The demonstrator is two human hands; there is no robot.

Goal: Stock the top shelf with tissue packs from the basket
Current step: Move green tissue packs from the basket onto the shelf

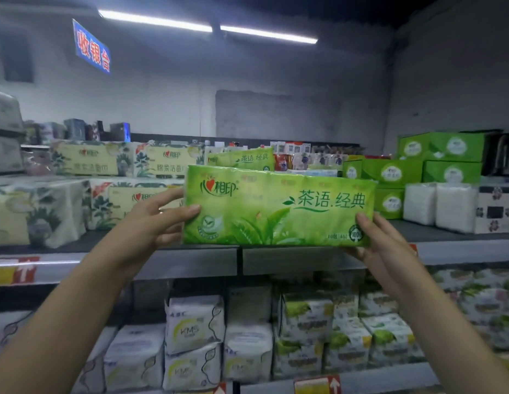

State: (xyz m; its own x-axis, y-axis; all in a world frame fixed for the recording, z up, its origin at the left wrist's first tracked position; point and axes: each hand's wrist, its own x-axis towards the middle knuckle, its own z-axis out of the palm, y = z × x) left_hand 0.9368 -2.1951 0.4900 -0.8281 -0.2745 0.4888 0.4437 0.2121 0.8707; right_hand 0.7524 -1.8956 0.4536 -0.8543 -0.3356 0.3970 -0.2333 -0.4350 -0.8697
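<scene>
Tissue pack [279,206], long and green, is held upright at the front edge of the top shelf [446,233]; whether it rests there I cannot tell. The left hand [156,220] pinches its left end, thumb on the face and fingers behind. The right hand [381,240] pinches the lower right corner the same way. It looks light and soft. The glossy wrap may slip and the middle may sag, so a grip at both ends suits it.

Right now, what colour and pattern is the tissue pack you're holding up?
Bright green with a tea-leaf print and green lettering, on the tissue pack held between both hands; head view, the only one.
</scene>
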